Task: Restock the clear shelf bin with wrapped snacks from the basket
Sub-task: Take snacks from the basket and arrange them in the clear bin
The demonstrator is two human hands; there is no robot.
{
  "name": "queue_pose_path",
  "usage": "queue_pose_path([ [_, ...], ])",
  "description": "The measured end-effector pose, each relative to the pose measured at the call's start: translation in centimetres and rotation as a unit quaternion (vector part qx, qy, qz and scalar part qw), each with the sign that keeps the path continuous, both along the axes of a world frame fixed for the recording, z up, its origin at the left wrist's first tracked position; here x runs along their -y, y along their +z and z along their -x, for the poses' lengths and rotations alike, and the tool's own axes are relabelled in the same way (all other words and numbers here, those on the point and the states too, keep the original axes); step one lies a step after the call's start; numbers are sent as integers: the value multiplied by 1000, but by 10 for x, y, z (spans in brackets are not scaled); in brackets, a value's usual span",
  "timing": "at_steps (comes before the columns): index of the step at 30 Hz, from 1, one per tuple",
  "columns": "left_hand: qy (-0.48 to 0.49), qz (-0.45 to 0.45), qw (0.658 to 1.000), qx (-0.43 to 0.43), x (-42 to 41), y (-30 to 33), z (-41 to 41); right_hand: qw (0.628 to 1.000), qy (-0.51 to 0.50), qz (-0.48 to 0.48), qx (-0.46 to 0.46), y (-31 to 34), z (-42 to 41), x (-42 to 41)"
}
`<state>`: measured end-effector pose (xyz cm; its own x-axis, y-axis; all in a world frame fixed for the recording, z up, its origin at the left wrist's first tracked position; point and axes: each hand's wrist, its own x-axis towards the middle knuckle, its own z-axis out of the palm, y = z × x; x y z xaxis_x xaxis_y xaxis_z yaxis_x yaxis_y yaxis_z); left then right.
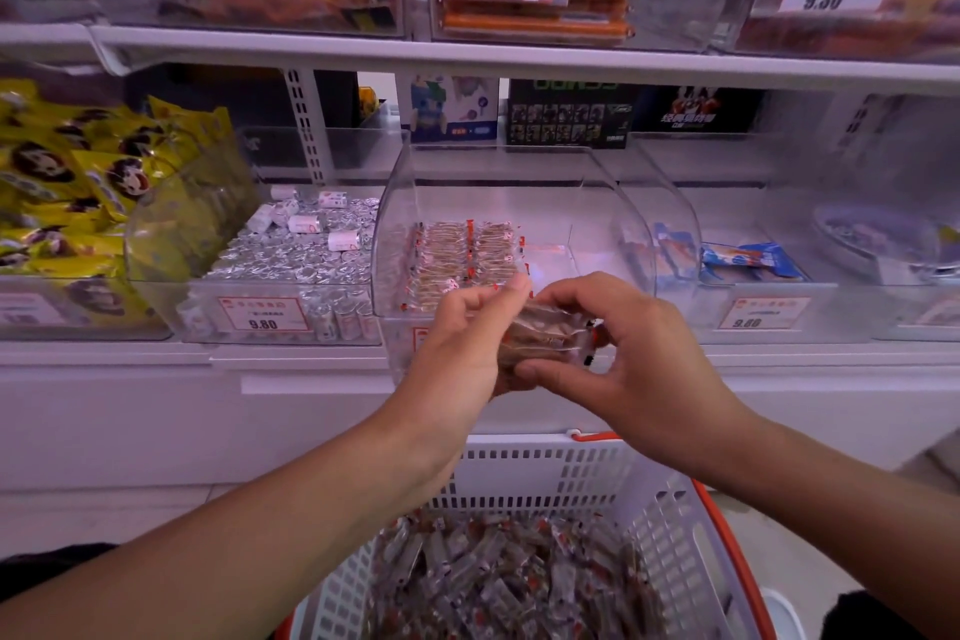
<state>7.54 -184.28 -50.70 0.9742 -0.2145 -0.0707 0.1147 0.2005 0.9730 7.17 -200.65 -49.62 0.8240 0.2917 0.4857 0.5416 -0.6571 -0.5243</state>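
Note:
A clear shelf bin stands on the middle shelf, with neat rows of wrapped snacks along its left half and bare floor on its right. Just in front of the bin, my left hand and my right hand together hold a small bundle of clear-wrapped brown snacks with red ends. Fingers of both hands curl round the bundle. Below, a white slotted basket with an orange rim holds a heap of the same wrapped snacks.
Left of the bin is a bin of silver foil-wrapped pieces, then yellow packets. To the right lie blue packets. An upper shelf overhangs with bins and price tags. The shelf's white front ledge runs below the bins.

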Motion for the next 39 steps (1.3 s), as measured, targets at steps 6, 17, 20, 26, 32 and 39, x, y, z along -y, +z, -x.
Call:
queue_pose_path([
  [6,11,40,999,-19,-3,12,-4,997,28,60,44,10,-3,-7],
  [17,55,-68,996,34,-33,58,-65,970,51,239,-3,101,-90,-31],
  [20,162,-396,875,225,-63,46,-86,962,43,237,-127,94,-124,-24],
  [26,115,-547,746,362,-88,29,-95,901,43,372,-220,34,-155,-28],
  [32,99,-547,744,371,-87,22,-88,886,36,402,-230,4,-163,-38],
  [39,93,-545,737,390,-88,17,-85,896,40,382,-222,6,-157,-30],
])
